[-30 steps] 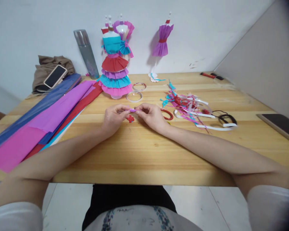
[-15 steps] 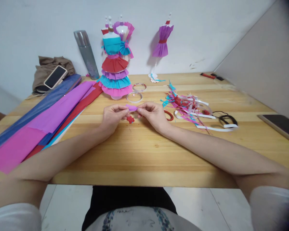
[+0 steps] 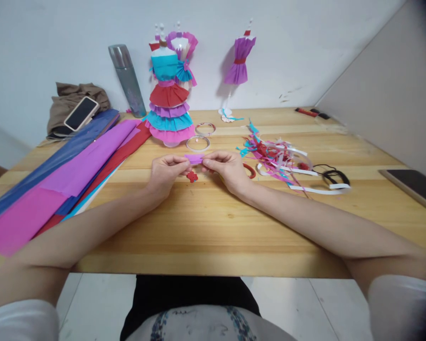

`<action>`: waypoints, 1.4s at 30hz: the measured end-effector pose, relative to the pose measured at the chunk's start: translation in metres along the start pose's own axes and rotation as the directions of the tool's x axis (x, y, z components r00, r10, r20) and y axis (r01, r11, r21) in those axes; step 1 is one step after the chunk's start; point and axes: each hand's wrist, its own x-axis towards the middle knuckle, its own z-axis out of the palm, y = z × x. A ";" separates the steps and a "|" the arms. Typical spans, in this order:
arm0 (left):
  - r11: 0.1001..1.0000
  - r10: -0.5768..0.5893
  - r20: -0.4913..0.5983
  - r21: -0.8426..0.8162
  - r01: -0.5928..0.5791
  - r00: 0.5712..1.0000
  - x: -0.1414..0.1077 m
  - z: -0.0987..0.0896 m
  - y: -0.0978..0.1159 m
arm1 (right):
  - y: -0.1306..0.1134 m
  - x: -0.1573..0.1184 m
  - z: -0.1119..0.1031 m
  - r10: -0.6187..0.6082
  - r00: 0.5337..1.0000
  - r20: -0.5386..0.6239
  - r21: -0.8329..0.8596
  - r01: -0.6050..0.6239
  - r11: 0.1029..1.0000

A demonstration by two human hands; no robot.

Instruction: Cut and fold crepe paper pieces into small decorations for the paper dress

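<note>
A small strip of purple crepe paper (image 3: 194,159) is stretched between my two hands above the table. My left hand (image 3: 168,173) pinches its left end between thumb and fingers. Its right end is in the pinch of my right hand (image 3: 227,169). Just below the strip, a small red paper piece (image 3: 192,176) shows close to the left fingertips; whether it lies on the table I cannot tell. A red ring-shaped roll (image 3: 249,171) sits partly hidden behind my right hand.
Several mannequins in paper dresses (image 3: 168,94) stand at the back, near a flask (image 3: 128,80). Crepe paper sheets (image 3: 67,175) lie left, beside a phone (image 3: 81,113). Tape rolls (image 3: 198,143) are beyond my hands. Paper scraps (image 3: 270,154) and a dark flat device (image 3: 415,187) are on the right.
The purple strip now shows a wider, flatter face between my fingers. Both hands keep nearly the same place and grip.
</note>
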 end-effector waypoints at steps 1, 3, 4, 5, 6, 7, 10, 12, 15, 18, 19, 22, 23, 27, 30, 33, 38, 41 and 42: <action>1.000 0.005 0.003 -0.001 -0.005 1.000 0.000 0.000 0.000 | 0.000 0.000 0.000 0.007 1.000 0.000 0.006 -0.007 1.000; 1.000 0.015 0.014 0.000 -0.015 1.000 0.000 -0.001 -0.002 | 0.000 0.000 -0.001 0.013 1.000 -0.002 -0.005 -0.013 1.000; 1.000 0.019 0.021 0.003 -0.019 1.000 0.001 -0.002 -0.002 | 0.000 0.000 -0.001 0.012 1.000 -0.003 -0.023 -0.012 1.000; 1.000 0.022 0.029 0.007 -0.022 0.999 0.001 -0.002 -0.003 | 0.000 0.001 -0.001 0.008 1.000 -0.005 -0.045 -0.008 0.999; 1.000 0.024 0.035 0.012 -0.024 0.999 0.001 -0.002 -0.003 | 0.001 0.001 -0.001 0.003 1.000 -0.007 -0.067 -0.004 0.998; 1.000 0.023 0.039 0.016 -0.024 0.999 0.001 -0.003 -0.003 | 0.001 0.001 -0.002 -0.002 1.000 -0.010 -0.087 0.001 0.996; 1.000 -0.001 0.049 0.011 0.001 0.999 0.000 -0.002 -0.003 | 0.002 0.001 -0.002 -0.014 1.000 -0.027 -0.124 0.010 0.992; 1.000 -0.024 0.054 -0.001 0.024 0.998 0.000 -0.002 -0.002 | 0.002 0.000 -0.002 -0.017 0.999 -0.030 -0.134 0.013 0.991; 0.999 -0.043 0.053 -0.012 0.044 0.998 -0.001 -0.001 0.000 | 0.001 -0.001 -0.001 -0.030 0.999 -0.025 -0.140 0.026 0.990; 0.998 -0.050 0.052 -0.023 0.051 0.997 -0.002 0.001 0.000 | -0.001 -0.002 0.000 -0.060 0.998 -0.020 -0.162 0.056 0.985; 0.998 -0.051 0.051 -0.027 0.052 0.997 -0.002 0.001 0.000 | -0.001 -0.002 0.000 -0.072 0.997 -0.013 -0.179 0.069 0.981; 0.998 -0.056 0.051 -0.030 0.057 0.997 -0.003 0.001 -0.001 | 0.000 -0.002 -0.001 -0.112 0.994 0.005 -0.223 0.111 0.969; 0.998 -0.057 0.052 -0.030 0.058 0.997 -0.003 0.001 -0.001 | 0.001 -0.002 -0.001 -0.125 0.992 0.010 -0.228 0.124 0.966; 0.998 -0.050 0.056 -0.032 0.052 0.997 -0.001 -0.001 -0.004 | 0.005 -0.001 -0.003 -0.171 0.984 0.047 -0.238 0.177 0.955; 1.000 -0.024 0.058 -0.015 0.025 0.998 0.000 -0.003 -0.007 | 0.007 -0.002 -0.004 -0.200 0.977 0.072 -0.262 0.212 0.941; 0.999 0.032 0.067 0.033 -0.035 0.997 0.000 -0.004 -0.008 | 0.007 -0.003 -0.005 -0.217 0.973 0.080 -0.324 0.231 0.918; 0.982 0.139 0.061 0.118 -0.145 0.989 0.001 -0.005 -0.010 | 0.008 -0.002 -0.006 -0.261 0.963 0.064 -0.398 0.264 0.879; 0.967 0.176 0.060 0.175 -0.184 0.983 0.004 -0.006 -0.012 | 0.009 -0.001 -0.006 -0.274 0.960 0.063 -0.407 0.276 0.871; 0.959 0.193 0.059 0.202 -0.201 0.979 0.005 -0.006 -0.013 | 0.009 -0.001 -0.006 -0.274 0.960 0.065 -0.409 0.276 0.870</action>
